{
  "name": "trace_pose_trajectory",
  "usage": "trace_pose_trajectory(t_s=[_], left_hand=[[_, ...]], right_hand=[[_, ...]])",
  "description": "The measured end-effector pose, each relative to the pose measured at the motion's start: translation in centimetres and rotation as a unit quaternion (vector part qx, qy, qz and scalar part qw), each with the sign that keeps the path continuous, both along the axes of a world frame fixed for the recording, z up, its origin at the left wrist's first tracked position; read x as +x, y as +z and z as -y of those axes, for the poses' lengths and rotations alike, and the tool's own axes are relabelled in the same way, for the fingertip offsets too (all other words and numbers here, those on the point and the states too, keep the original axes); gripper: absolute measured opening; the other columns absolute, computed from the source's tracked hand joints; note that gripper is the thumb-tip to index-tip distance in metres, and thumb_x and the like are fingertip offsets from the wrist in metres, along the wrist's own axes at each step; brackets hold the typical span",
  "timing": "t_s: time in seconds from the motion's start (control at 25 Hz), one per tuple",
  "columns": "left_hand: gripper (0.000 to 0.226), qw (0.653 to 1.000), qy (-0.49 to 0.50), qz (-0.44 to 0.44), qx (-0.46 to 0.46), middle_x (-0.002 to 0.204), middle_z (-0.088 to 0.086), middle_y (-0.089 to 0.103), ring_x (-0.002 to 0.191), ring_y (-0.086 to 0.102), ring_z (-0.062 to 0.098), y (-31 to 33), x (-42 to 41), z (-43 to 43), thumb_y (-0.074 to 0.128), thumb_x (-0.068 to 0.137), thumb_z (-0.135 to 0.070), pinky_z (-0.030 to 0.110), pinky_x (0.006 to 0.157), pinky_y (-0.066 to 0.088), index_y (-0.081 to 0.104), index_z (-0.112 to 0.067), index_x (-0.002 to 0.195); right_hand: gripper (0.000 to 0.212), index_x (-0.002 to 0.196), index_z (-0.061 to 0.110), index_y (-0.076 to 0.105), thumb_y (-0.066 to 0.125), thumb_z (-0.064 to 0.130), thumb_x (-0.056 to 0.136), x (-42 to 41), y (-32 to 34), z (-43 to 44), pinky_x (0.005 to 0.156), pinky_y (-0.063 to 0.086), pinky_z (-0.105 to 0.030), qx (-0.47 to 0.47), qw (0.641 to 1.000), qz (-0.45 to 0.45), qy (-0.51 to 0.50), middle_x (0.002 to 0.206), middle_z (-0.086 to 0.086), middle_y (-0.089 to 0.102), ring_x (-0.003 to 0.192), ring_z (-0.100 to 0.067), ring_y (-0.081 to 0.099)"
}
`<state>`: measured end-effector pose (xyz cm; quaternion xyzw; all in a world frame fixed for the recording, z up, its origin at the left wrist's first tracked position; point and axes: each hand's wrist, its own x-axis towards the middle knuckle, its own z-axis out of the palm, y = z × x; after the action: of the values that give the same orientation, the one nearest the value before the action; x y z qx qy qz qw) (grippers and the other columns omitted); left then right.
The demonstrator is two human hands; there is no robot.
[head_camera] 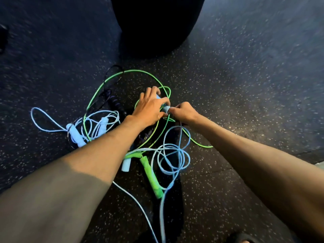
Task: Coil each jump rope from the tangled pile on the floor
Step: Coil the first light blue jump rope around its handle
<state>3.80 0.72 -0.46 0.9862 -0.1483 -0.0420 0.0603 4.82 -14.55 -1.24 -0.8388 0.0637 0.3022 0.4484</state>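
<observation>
- While the left hand (149, 109) grips a blue handle (165, 108) over the tangled pile (168, 148) on the floor, the right hand (184, 114) pinches at its end.
- Pulling now could cinch the green rope (138, 71) crossing it into a knot.

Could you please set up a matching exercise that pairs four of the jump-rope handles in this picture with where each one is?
Things:
1. green handle
2. two pale blue handles
3. black handle
4. blue handle

Places:
A. gripped by the left hand
B. nearest the camera
C. farthest left
D. just left of the left hand

Pairs: 1-B, 2-C, 3-D, 4-A
</observation>
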Motion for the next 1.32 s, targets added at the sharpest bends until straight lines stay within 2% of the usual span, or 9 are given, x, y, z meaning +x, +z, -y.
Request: trace_pose_trajectory(t_s=[0.28,0.4,0.56,0.68,0.8,0.92,1.0,1.16,1.32], left_hand=[[0.024,0.985,0.1,0.092,-0.11,0.116,0.001,0.056,0.11,0.047,0.026,10.3,0.4,-3.8,0.063,0.089,-0.037,0.041,0.087,0.032,0.061,-0.016,0.099],[0.024,0.96,0.175,0.091,-0.201,0.1,0.009,0.064,0.1,0.057,0.029,16.3,-0.5,-5.1,0.065,0.09,-0.033,0.041,0.086,0.037,0.058,-0.011,0.095],[0.025,0.923,0.244,0.08,-0.287,0.078,0.008,0.064,0.068,0.061,0.022,24.5,-3.5,-7.1,0.067,0.089,-0.026,0.035,0.063,0.043,0.048,-0.01,0.085],[0.019,0.904,0.233,0.069,-0.352,0.07,0.006,0.066,0.052,0.066,0.021,29.3,-7.1,-7.5,0.063,0.089,-0.011,0.03,0.057,0.051,0.046,-0.014,0.097],[0.034,0.922,0.19,0.067,-0.331,0.072,-0.006,0.061,0.057,0.07,0.021,33.3,-10.7,-6.8,0.054,0.088,-0.002,0.026,0.061,0.053,0.055,-0.022,0.114],[0.011,0.926,0.161,0.078,-0.333,0.061,-0.007,0.061,0.054,0.063,0.014,36.1,-13.6,-6.0,0.061,0.093,-0.017,0.027,0.06,0.048,0.067,-0.024,0.087],[0.023,0.92,0.149,0.095,-0.35,0.053,-0.007,0.059,0.051,0.056,0.009,37.0,-14.9,-5.6,0.06,0.096,-0.024,0.028,0.06,0.045,0.066,-0.023,0.074],[0.023,0.885,0.137,0.126,-0.427,0.054,0.0,0.059,0.05,0.052,0.008,37.6,-17.4,-4.6,0.055,0.097,-0.013,0.021,0.056,0.042,0.065,-0.004,0.078],[0.024,0.846,0.15,0.113,-0.498,0.049,-0.007,0.049,0.046,0.043,0.008,36.6,-18.7,-4.3,0.048,0.101,-0.011,0.02,0.054,0.038,0.059,-0.002,0.081]], right_hand=[[0.025,0.07,0.01,0.056,0.059,0.018,0.093,1.4,11.8,-2.4,0.045,0.04,-0.023,0.131,0.986,0.103,0.026,0.048,0.0,0.049,0.04,-0.01,0.044],[0.024,0.07,0.01,0.058,0.055,0.01,0.094,0.8,17.2,-3.3,0.044,0.04,-0.017,0.111,0.976,0.158,0.106,0.055,-0.004,0.062,0.041,-0.005,0.051],[0.026,0.064,0.017,0.063,0.064,0.013,0.09,-0.6,23.6,-3.6,0.06,0.048,-0.031,0.029,0.955,0.241,0.167,0.068,-0.004,0.067,0.056,-0.01,0.055],[0.02,0.074,0.012,0.067,0.061,0.013,0.093,-2.8,28.6,-3.5,0.06,0.055,-0.03,0.007,0.943,0.278,0.183,0.074,-0.009,0.072,0.062,-0.019,0.068],[0.015,0.087,0.003,0.067,0.061,0.014,0.095,-6.1,33.3,-3.6,0.05,0.049,-0.02,0.001,0.924,0.332,0.189,0.077,-0.014,0.073,0.057,-0.015,0.066],[0.01,0.087,0.006,0.066,0.062,0.013,0.093,-9.5,37.4,-3.2,0.055,0.054,-0.025,0.023,0.904,0.383,0.19,0.074,-0.014,0.073,0.062,-0.024,0.071],[0.01,0.086,0.007,0.065,0.062,0.013,0.093,-11.1,39.0,-2.9,0.055,0.058,-0.031,0.052,0.9,0.393,0.181,0.07,-0.013,0.072,0.06,-0.026,0.072],[0.012,0.085,0.006,0.066,0.065,0.016,0.092,-12.8,39.2,-2.1,0.059,0.054,-0.023,0.027,0.895,0.401,0.193,0.07,-0.007,0.074,0.058,-0.012,0.069],[0.005,0.085,0.009,0.069,0.066,0.013,0.086,-13.2,37.0,-1.6,0.067,0.054,-0.026,-0.101,0.89,0.373,0.242,0.083,-0.007,0.076,0.073,-0.017,0.069]])
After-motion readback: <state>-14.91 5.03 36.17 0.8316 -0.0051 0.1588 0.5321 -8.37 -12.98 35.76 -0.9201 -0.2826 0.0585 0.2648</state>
